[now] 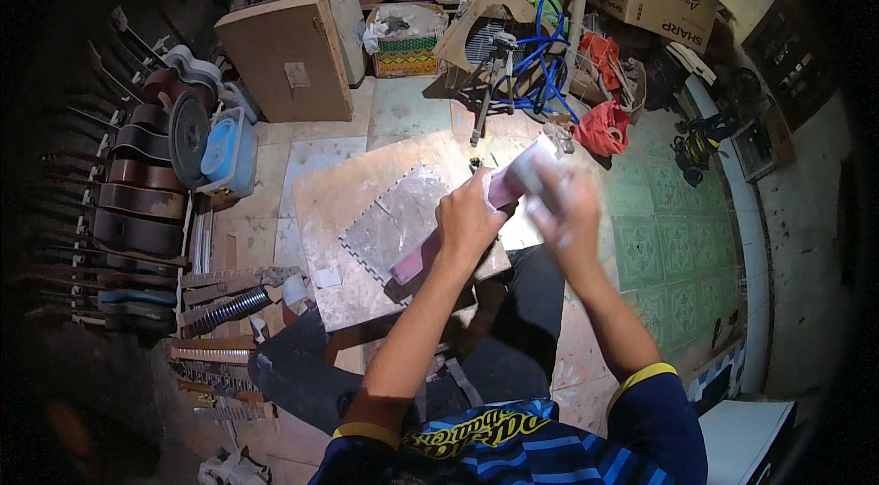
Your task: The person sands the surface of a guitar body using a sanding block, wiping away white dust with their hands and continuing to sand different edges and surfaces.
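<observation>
My left hand (469,217) is closed around a long, narrow pinkish-purple bar (417,260). The bar slants from lower left to upper right above a low wooden board (322,196), and its upper end looks pale and bright in the light. Against that upper end is my right hand (569,221), smeared by motion. A greyish shape lies by its fingers, too blurred to name, and I cannot tell how the fingers are set. Beneath the bar, a grey mat (394,206) with toothed edges rests on the board.
Several guitar bodies (137,206) stand in a row at the left, beside a blue tub (240,160). Saws (220,357) lie near my left knee. Ahead are a cardboard box (284,64), a coiled blue hose (549,54) and a red bag (602,128).
</observation>
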`<state>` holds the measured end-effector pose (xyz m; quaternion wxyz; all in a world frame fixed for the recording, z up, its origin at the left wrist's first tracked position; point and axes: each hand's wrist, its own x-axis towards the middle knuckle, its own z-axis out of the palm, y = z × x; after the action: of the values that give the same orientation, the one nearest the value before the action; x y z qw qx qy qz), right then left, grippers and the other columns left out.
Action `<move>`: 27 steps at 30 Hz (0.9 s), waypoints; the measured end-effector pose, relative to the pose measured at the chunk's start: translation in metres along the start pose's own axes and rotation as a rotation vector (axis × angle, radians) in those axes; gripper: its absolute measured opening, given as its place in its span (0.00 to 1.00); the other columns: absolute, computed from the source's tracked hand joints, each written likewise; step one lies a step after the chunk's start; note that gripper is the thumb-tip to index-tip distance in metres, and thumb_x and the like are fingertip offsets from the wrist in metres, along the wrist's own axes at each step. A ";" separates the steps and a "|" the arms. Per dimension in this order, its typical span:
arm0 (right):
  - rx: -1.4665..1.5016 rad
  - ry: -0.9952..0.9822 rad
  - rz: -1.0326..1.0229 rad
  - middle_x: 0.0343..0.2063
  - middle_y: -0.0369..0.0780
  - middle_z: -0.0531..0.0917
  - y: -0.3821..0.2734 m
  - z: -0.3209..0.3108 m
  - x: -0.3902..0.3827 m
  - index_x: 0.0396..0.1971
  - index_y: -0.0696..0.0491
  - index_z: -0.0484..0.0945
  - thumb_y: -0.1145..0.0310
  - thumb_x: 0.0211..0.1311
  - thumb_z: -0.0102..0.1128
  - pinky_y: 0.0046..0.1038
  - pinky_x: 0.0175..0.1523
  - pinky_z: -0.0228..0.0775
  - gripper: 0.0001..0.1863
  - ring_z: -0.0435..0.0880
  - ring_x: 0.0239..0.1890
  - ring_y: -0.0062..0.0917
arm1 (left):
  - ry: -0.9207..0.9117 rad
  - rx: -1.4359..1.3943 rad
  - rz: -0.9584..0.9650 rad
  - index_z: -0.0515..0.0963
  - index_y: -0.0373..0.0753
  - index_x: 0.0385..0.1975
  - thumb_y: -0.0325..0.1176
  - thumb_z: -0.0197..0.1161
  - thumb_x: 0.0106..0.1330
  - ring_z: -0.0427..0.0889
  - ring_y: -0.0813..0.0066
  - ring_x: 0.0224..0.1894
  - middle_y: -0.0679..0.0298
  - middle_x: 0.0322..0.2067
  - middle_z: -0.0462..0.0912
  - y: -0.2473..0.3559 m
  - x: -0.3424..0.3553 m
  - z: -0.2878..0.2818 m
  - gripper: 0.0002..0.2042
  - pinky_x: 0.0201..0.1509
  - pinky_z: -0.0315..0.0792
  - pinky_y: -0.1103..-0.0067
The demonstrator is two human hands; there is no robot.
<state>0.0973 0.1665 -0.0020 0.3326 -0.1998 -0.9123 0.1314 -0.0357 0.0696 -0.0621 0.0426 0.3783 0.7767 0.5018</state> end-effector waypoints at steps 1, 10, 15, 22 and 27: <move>-0.048 -0.072 -0.135 0.50 0.48 0.80 -0.018 -0.005 -0.010 0.59 0.43 0.82 0.71 0.44 0.76 0.42 0.56 0.74 0.35 0.79 0.50 0.45 | 0.009 -0.043 0.030 0.80 0.42 0.50 0.35 0.76 0.50 0.87 0.45 0.39 0.49 0.35 0.88 -0.007 -0.002 0.001 0.24 0.44 0.80 0.58; 0.001 -0.093 -0.023 0.50 0.48 0.79 -0.008 -0.004 -0.004 0.60 0.43 0.81 0.74 0.44 0.75 0.43 0.58 0.71 0.36 0.77 0.52 0.46 | -0.074 0.093 -0.043 0.80 0.44 0.51 0.37 0.74 0.53 0.88 0.46 0.38 0.49 0.33 0.88 0.001 -0.001 -0.003 0.23 0.43 0.79 0.57; 0.141 0.050 0.022 0.45 0.47 0.82 0.012 -0.004 0.018 0.58 0.51 0.81 0.73 0.48 0.72 0.39 0.58 0.72 0.31 0.80 0.49 0.42 | -0.023 0.042 -0.020 0.82 0.46 0.48 0.44 0.79 0.50 0.87 0.45 0.38 0.49 0.32 0.88 -0.003 -0.007 -0.005 0.25 0.43 0.80 0.59; 0.063 -0.018 -0.044 0.46 0.46 0.84 -0.017 -0.010 0.004 0.58 0.58 0.80 0.71 0.56 0.69 0.32 0.58 0.73 0.27 0.84 0.46 0.33 | -0.036 0.043 -0.027 0.81 0.46 0.49 0.40 0.79 0.50 0.88 0.47 0.40 0.51 0.34 0.88 -0.006 -0.011 -0.016 0.25 0.44 0.80 0.60; 0.738 -0.080 0.492 0.43 0.37 0.86 0.065 0.024 0.037 0.61 0.54 0.78 0.68 0.60 0.66 0.24 0.45 0.74 0.27 0.82 0.40 0.20 | 0.012 0.007 -0.013 0.82 0.46 0.49 0.41 0.80 0.47 0.88 0.49 0.41 0.52 0.35 0.89 -0.010 -0.017 -0.021 0.26 0.44 0.80 0.62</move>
<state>0.0736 0.2381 -0.0241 0.3051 -0.2736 -0.7416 0.5312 -0.0388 0.0410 -0.0649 0.0399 0.3705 0.7811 0.5011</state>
